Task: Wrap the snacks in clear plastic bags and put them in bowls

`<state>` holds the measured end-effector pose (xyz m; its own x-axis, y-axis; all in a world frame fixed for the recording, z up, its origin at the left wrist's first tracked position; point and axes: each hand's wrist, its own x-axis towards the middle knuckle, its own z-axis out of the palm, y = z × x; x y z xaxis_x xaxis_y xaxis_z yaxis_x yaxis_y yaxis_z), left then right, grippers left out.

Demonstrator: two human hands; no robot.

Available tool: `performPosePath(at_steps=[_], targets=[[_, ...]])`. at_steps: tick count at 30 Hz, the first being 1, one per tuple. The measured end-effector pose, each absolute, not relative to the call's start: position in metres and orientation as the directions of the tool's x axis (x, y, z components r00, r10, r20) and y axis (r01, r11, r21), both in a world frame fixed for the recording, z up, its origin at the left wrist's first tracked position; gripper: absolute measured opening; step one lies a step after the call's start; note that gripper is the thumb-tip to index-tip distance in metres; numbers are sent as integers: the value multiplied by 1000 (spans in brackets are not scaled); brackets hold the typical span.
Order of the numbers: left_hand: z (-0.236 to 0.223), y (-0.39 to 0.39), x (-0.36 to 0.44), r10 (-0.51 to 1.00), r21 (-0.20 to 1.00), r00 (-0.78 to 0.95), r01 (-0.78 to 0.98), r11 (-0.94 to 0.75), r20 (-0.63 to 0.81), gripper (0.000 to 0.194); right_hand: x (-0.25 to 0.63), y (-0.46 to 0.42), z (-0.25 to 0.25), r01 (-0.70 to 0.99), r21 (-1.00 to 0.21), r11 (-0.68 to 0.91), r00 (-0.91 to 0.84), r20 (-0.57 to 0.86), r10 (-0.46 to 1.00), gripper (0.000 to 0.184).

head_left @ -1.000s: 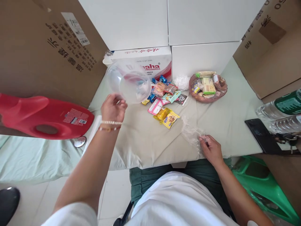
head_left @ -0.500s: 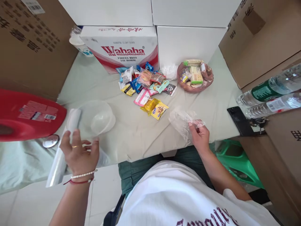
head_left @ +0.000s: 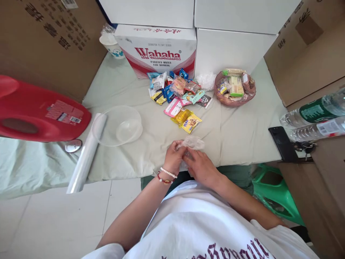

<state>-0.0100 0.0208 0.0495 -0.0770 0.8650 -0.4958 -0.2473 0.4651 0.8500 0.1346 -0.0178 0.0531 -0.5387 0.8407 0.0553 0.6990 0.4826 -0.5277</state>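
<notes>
Crumpled clear plastic film [head_left: 194, 142], perhaps a thin bag, is bunched between my two hands at the table's front edge. My left hand [head_left: 174, 155] pinches it with thumb and fingers closed. Right beside it, my right hand [head_left: 201, 166] curls round the film's near part, its fingertips partly hidden. Just beyond lie a yellow biscuit packet [head_left: 192, 123] and a pile of wrapped snacks [head_left: 178, 86]. A clear round plastic bowl [head_left: 134, 126] stands to the left, tilted over a roll of clear plastic [head_left: 85, 158].
A pink bowl [head_left: 219, 99] of snacks stands at the back right, near the Wahaha carton [head_left: 159, 50]. On the left lies a red jug [head_left: 40, 111]. At the right are a phone [head_left: 282, 144], keys [head_left: 306, 146] and two bottles [head_left: 312, 111]. A green stool [head_left: 280, 194] stands below.
My left hand has left the area by the plastic roll and moved right to the film. My right hand has brought the film left and nearer my body. The view has shifted slightly.
</notes>
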Motion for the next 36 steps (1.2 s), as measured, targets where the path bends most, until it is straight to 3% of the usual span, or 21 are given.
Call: performPosePath(at_steps=[4, 8, 11, 17, 21, 24, 31, 36], targets=[[41, 29, -22, 833, 819, -114, -298, 491, -541, 27, 166, -26, 52, 552, -725, 411, -514, 92, 853, 41], [38, 25, -25, 821, 833, -190, -267, 484, -538, 42, 193, -23, 53, 502, -858, 109, -186, 16, 982, 35], [41, 19, -15, 840, 868, -231, -214, 449, -491, 52, 188, -17, 60, 473, -880, 44, -41, 28, 999, 37], [51, 12, 3, 860, 837, -168, -378, 395, -482, 37, 143, -5, 60, 570, -791, 224, -290, 61, 955, 33], [50, 12, -7, 833, 789, -131, -426, 443, -538, 33, 142, 2, 49, 444, -889, 114, -254, -2, 967, 13], [47, 13, -17, 811, 758, -122, -457, 466, -572, 36, 153, 4, 48, 335, -941, 43, -209, -29, 978, 16], [45, 15, -24, 781, 631, -9, -595, 498, -625, 45, 177, -3, 59, 321, -946, 45, -194, -19, 981, 26], [49, 9, -15, 869, 750, -3, -505, 426, -495, 47, 172, 5, 65, 447, -894, -10, -149, -85, 985, 34]])
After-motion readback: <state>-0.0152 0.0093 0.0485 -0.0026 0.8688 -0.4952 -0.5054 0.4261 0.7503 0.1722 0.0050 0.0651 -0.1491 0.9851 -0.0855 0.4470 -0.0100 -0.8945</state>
